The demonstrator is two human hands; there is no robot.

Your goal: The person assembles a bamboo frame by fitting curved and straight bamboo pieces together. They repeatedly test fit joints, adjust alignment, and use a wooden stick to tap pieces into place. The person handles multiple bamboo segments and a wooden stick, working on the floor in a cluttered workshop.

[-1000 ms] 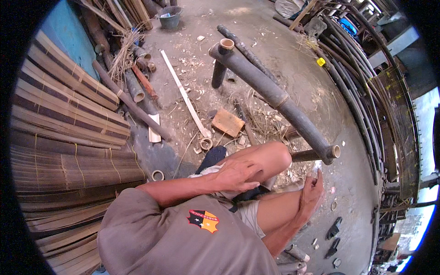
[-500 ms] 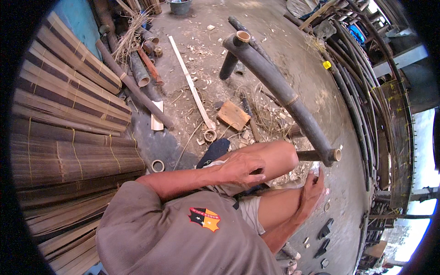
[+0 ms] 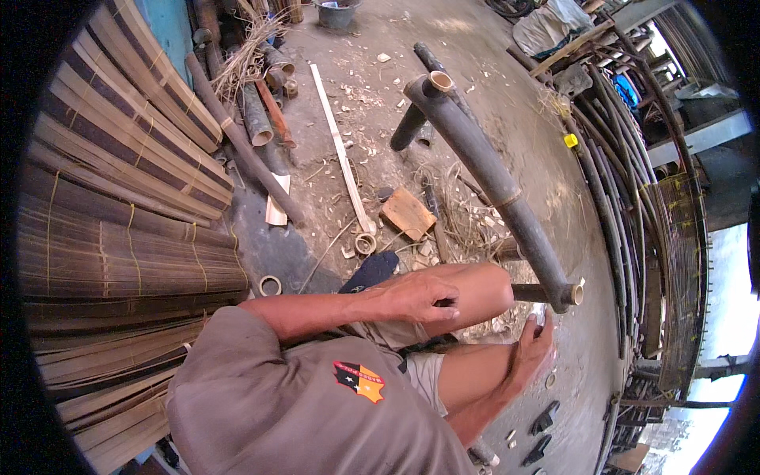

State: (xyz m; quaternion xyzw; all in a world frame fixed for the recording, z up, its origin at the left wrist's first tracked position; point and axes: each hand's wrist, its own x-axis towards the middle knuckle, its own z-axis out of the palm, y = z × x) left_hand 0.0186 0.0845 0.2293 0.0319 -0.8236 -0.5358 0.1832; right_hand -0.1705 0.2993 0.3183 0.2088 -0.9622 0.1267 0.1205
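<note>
My left hand (image 3: 431, 301) rests on my bent leg near the knee, fingers loosely curled and the thumb apart from them. A dark hollow shows between thumb and fingers, with nothing visible in it. Lower and to the right, my right hand (image 3: 535, 345) is raised beside my other leg. Its fingertips pinch a small whitish, see-through thing (image 3: 540, 309), too blurred to name. Just beyond it stands a thick dark bamboo trestle (image 3: 495, 186), whose near end (image 3: 575, 294) has a pale cut opening. Neither hand touches the trestle.
A wooden block (image 3: 408, 214), a pale bamboo strip (image 3: 342, 150) and a bamboo ring (image 3: 365, 244) lie among shavings ahead. Rolled bamboo blinds (image 3: 134, 245) line the left side. Long poles (image 3: 606, 190) are stacked at right. Dark flat pieces (image 3: 545, 417) lie on the floor.
The view has turned slightly, so the floor and trestle sit a little lower in the picture. Both hands keep nearly the same pose, and the right hand still pinches the whitish thing.
</note>
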